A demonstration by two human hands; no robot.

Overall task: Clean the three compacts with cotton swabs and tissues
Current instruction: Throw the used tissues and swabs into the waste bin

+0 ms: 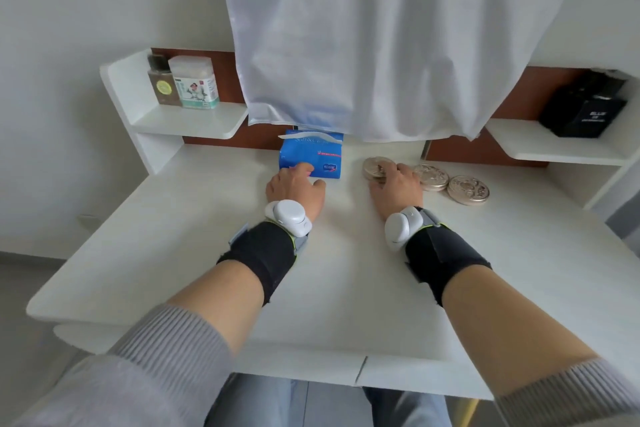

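a blue tissue pack (311, 156) stands at the back of a white desk (207, 236), one white tissue (311, 136) sticking out of its top. white script on its upper face begins "soft & c", with the rest hidden; the small logo on its near face is too blurred to read.

the left hand (294, 184) lies just in front of the pack, fingertips against its near face. i cannot tell whether it grips the pack or only touches it.

right of the pack three round gold embossed compacts sit closed in a row. the right hand (394, 187) holds the nearest compact (374, 166), fingers curled over its lid. the middle compact (431, 176) and far compact (468, 190) lie further right, close together.

up and left of the pack, on a shelf, stand a cotton swab tub (194, 81) with a teal label i cannot read and a brown bottle (161, 83) with a round yellow-green sticker. far right of the pack, a black box (585, 107) reads "blue", with smaller blurred lines beneath. a white cloth (381, 38) hangs above the pack.
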